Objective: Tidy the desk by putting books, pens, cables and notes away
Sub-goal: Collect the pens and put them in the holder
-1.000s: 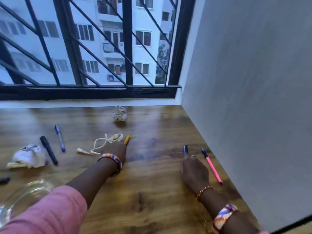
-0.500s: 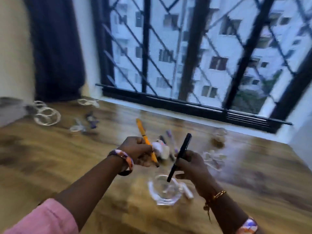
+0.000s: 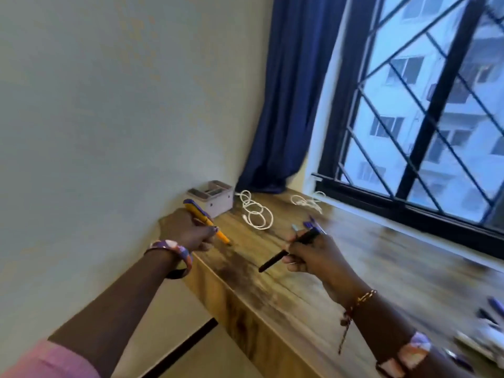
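A yellow pen (image 3: 207,221) is gripped in the left hand (image 3: 185,231), whose fingers are curled round the barrel; the pen is held slanted above the left end of the wooden worktop (image 3: 341,268), its tip pointed down and to the right, and a purple piece is seen at its upper end. A black pen (image 3: 289,249) is pinched in the right hand (image 3: 313,257), fingers closed round its middle, so that one end sticks out down and to the left above the wood and the other up and to the right. The two hands are held apart, with bare worktop between them. A small grey organiser box (image 3: 215,199) is set in the far left corner against the wall (image 3: 109,105). Just to its right a coiled white cable (image 3: 256,214) is laid on the wood, and a second white cable (image 3: 306,201) is seen farther right, near the window sill. A few blue or purple pens (image 3: 312,225) are lying just beyond the right hand, blurred. More pens (image 3: 491,309) are glimpsed at the right edge, too smeared to be counted. A blue curtain (image 3: 294,91) is hung beside the barred window (image 3: 436,105). Patterned bracelets are worn on both wrists.
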Motion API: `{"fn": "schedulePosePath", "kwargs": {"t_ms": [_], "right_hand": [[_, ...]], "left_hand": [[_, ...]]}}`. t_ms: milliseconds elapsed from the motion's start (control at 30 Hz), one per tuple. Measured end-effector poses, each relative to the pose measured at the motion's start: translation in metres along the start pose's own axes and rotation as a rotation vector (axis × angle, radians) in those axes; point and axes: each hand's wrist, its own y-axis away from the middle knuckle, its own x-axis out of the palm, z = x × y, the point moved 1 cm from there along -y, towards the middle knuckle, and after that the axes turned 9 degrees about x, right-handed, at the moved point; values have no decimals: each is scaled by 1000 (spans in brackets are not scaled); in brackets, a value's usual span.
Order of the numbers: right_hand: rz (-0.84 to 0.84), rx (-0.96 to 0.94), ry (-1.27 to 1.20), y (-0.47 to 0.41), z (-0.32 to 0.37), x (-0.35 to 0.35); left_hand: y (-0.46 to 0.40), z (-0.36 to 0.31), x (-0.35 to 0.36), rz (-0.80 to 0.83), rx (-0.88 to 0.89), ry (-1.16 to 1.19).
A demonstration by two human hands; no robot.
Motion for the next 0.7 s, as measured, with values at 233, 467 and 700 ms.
{"fn": "schedulePosePath", "kwargs": {"t_ms": [233,467,700], "right_hand": [[95,-61,-144,-114,36,69],[85,-197,-16,-244,68,137],[154,-225,394,-324,56,186]], "left_hand": [[-96,12,-41,-152,133,-220],[-225,38,-51,-74,135,-448],[-290,85,-41,77,66,-581]]}}
